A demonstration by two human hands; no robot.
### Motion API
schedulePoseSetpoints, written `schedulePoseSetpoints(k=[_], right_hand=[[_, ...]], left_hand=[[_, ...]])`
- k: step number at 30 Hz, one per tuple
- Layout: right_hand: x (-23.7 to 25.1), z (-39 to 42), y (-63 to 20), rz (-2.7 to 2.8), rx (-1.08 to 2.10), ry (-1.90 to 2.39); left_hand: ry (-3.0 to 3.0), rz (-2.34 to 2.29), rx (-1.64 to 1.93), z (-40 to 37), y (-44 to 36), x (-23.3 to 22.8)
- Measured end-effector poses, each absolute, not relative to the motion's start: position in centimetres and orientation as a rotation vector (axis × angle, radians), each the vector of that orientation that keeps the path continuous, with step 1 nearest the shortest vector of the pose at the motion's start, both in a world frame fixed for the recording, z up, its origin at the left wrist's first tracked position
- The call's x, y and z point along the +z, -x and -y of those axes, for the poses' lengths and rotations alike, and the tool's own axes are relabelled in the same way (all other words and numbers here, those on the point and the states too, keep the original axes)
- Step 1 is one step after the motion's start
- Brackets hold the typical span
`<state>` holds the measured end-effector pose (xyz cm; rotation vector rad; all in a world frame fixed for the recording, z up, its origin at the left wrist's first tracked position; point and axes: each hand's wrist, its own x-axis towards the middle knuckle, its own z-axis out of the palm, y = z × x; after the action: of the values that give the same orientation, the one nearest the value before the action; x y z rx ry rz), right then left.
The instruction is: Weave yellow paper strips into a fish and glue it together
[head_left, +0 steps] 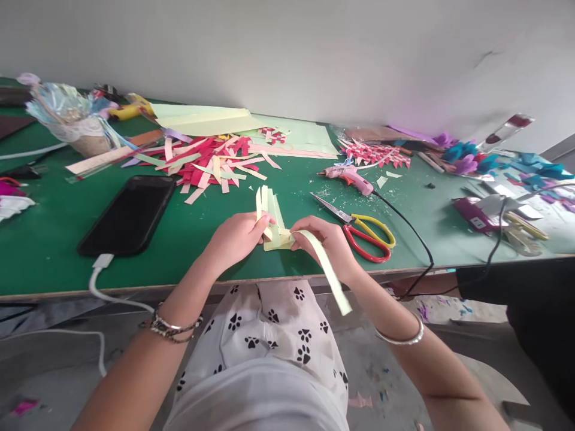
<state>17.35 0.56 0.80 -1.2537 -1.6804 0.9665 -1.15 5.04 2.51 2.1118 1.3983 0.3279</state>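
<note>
Your left hand (236, 238) fingers (265, 220) are closed on the pale yellow woven strips (271, 224); your right hand (330, 242) fingers pinch one loose strip (330, 272) that trails past the worktop (54, 239) edge. The weave sits at the near edge; scissors (363, 230) lie just right, a phone (130, 214) left, cut strips (211, 161) behind.

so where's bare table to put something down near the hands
Bare green lies between the phone and the left hand, and by the front edge right of the scissors. It is crowded behind, around the paper strip pile, and at far right.
</note>
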Motion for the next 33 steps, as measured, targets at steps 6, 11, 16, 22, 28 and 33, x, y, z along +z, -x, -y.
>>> schedulePoseSetpoints(k=[6, 11, 16, 22, 28, 33], right_hand=[[0.2, 0.1, -18.1, 1.833, 0.795, 1.229], [-0.2, 0.9, -19.0, 1.999, 0.643, 1.195], [-0.6, 1.5, -20.0, 2.101, 0.573, 1.171], [-1.0, 2.0, -21.6, 2.077, 0.514, 1.227], [-0.7, 2.7, -22.6, 1.935, 0.422, 1.331], [-0.3, 2.7, -23.9, 1.654, 0.448, 1.449]], left_hand=[[-2.082, -1.334, 0.352, -5.1, 1.4, 2.2], [-2.125, -1.320, 0.367, -5.2, 1.4, 2.1], [-2.206, -1.331, 0.342, -5.2, 1.3, 2.1], [-2.250, -1.347, 0.277, -5.1, 1.3, 2.6], [-2.272, -1.353, 0.172, -5.1, 0.4, 3.1], [-2.520, -1.336, 0.070, -4.9, -0.5, 2.9]])
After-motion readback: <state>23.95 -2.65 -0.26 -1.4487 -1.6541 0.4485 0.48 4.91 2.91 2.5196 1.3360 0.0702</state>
